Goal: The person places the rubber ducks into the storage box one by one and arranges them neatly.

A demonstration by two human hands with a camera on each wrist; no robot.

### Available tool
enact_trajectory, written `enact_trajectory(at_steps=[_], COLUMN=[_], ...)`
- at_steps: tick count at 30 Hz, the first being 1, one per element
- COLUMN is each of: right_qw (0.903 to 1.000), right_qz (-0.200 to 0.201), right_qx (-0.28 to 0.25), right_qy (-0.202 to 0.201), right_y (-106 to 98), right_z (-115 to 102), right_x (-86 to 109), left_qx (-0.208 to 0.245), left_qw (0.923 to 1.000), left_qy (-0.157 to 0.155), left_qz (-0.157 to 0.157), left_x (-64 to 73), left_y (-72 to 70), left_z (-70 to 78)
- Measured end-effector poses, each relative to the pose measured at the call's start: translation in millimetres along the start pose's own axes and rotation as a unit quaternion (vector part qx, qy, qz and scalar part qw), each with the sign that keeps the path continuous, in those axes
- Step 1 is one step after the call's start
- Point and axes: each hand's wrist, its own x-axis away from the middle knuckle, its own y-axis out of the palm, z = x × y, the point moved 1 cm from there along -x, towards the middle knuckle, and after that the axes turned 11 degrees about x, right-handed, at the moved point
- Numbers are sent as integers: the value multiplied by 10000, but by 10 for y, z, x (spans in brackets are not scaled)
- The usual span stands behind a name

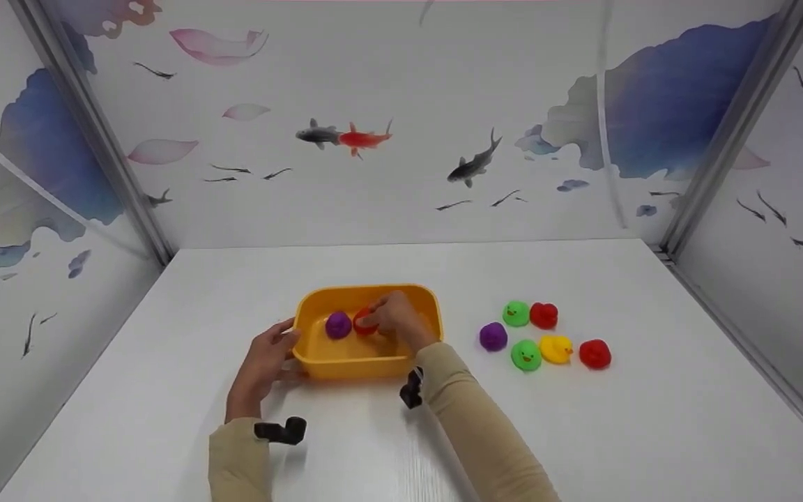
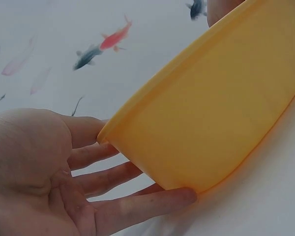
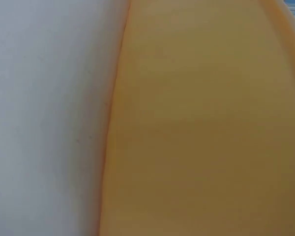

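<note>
A yellow plastic basin (image 1: 356,369) stands on the white table. My left hand (image 1: 262,359) holds its left end; in the left wrist view that hand's thumb (image 2: 83,130) meets the rim and its fingers lie along the outer wall. Inside the basin, my right hand (image 1: 398,315) grips a red rubber duck (image 1: 362,323), partly covered by the fingers. Just left of it sits a purple rubber duck (image 1: 338,325). From the right wrist, only the basin's outer wall (image 3: 201,118) and white table show; the hand is out of that view.
Right of the basin lie several rubber ducks: a purple one (image 1: 493,337), two green ones (image 1: 516,314) (image 1: 526,355), a yellow one (image 1: 555,348) and two red ones (image 1: 544,316) (image 1: 594,354). Walls printed with fish (image 1: 365,139) enclose the table on the back and sides.
</note>
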Motion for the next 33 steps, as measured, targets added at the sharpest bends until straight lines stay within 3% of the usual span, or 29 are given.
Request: enact_trajectory(at_steps=[12,23,29,33], right_qw=[9952,9874,9839,9847], right_qz=[140,630,904,1022], right_qx=[612,302,101,39], right_qy=[-750,-1417,-1539,-1413], right_y=[-359,-674,-892,-1054], right_z=[-115,53,210,294], right_x=[143,510,615,638], left_qx=[-96,-170,-194,-146], left_qw=[10000,9998,9998,9999], left_qy=[-8,-52,-12,49], left_qz=[14,27,9,-64], left_x=[24,46,44,33], left_y=[10,-14,-1,11], left_z=[15,-46,-14,-1])
